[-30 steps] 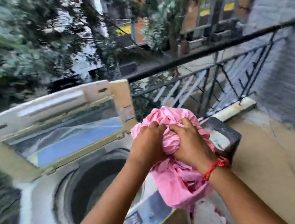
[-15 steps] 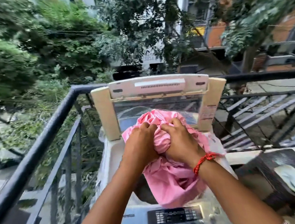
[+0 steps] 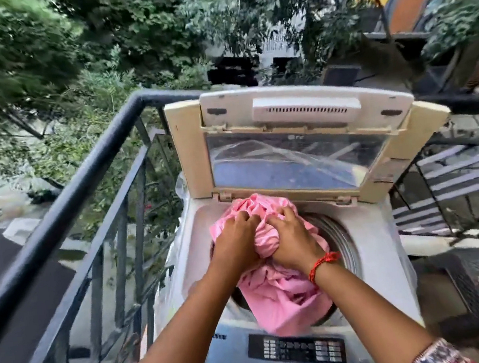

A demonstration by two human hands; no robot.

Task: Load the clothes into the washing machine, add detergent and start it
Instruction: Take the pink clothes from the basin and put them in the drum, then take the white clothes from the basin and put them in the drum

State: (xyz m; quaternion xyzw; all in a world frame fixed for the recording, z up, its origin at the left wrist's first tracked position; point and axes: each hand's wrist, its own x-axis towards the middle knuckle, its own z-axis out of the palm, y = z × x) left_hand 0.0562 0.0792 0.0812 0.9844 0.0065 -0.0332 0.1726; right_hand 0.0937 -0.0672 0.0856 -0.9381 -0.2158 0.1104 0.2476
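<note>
Soft, even daylight lit the scene, with no hard shadows. The trees (image 3: 35, 55) at the upper left were smeared by motion blur. Wide-angle distortion bent the black railing (image 3: 63, 203) toward the edges. The lid window (image 3: 290, 163) of the washing machine carried pale glare.

Both forearms extend forward side by side, with the left hand (image 3: 235, 243) and right hand (image 3: 292, 239) held close together, fingers (image 3: 247, 217) curled into pink cloth (image 3: 279, 297).
</note>
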